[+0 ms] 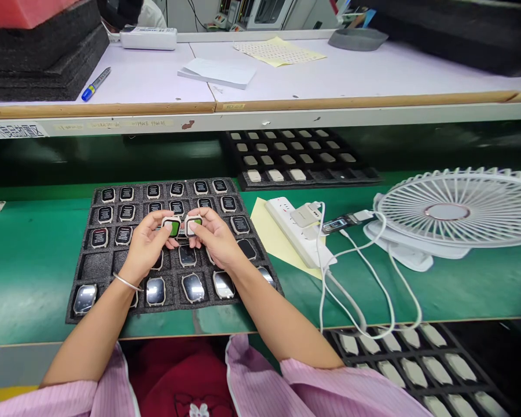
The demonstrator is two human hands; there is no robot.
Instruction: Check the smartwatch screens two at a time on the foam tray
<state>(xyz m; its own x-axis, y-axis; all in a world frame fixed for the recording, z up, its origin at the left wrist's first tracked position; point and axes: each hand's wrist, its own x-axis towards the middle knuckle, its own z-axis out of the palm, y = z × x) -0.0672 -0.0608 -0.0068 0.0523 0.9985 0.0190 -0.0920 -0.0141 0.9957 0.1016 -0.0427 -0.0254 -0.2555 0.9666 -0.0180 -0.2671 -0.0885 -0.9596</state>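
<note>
My left hand (150, 236) is closed on a smartwatch body (172, 227) whose screen glows green, the thumb lying on its face. Close beside it, my right hand (212, 234) pinches a second smartwatch body (195, 221), with a pale and green screen partly covered by the thumb. Both are held above a dark foam tray (99, 265) on the green bench. In its pockets sit several watch bodies; those in the far rows show white text on black, such as one watch (108, 195). Nearer ones, like this watch (85, 299), have dark, reflective screens.
Right of the tray are a power strip (295, 231) on yellow paper, loose white cables (391, 301) and a white fan (455, 211). A second foam tray (316, 176) lies behind, another tray (443, 353) below the bench edge. The shelf (156, 81) overhead carries a marker (96, 84) and foam stacks.
</note>
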